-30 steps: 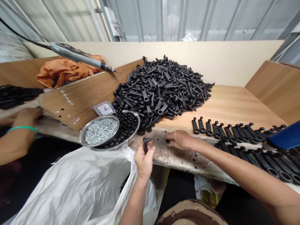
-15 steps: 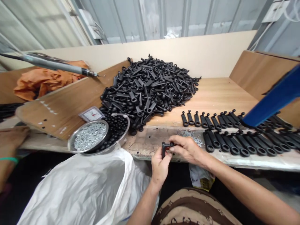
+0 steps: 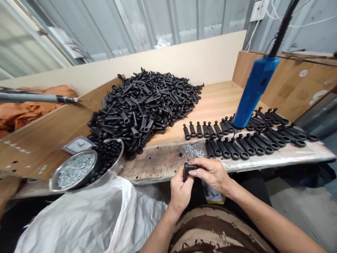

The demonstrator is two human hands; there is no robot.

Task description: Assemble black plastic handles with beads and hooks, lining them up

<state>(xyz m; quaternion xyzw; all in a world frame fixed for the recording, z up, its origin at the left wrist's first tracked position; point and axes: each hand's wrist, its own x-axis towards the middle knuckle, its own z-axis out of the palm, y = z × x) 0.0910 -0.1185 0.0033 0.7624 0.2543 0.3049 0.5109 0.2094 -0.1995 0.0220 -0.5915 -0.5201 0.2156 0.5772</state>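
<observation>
Just in front of the bench edge, my left hand (image 3: 181, 192) grips a black plastic crank handle (image 3: 186, 170) with its thumb and fingers. My right hand (image 3: 212, 174) pinches the knob end that sticks out sideways from the same crank handle; its fingertips partly cover that end. Beyond my right hand lies a small heap of silver screws (image 3: 194, 150). To its right, finished-looking crank handles with knobs (image 3: 243, 149) lie in slanted rows on the bench.
A blue electric screwdriver (image 3: 252, 95) hangs over the rows. A big pile of black handles (image 3: 150, 102) stands behind. At left are a bowl of screws (image 3: 77, 170), black knobs (image 3: 107, 154), a white sack (image 3: 76, 214), a grey screwdriver (image 3: 34, 97) and another person's arm (image 3: 9, 191).
The view has turned to the right, so the bench things appear shifted left and the blue screwdriver shows more fully. Both hands keep holding the crank handle.
</observation>
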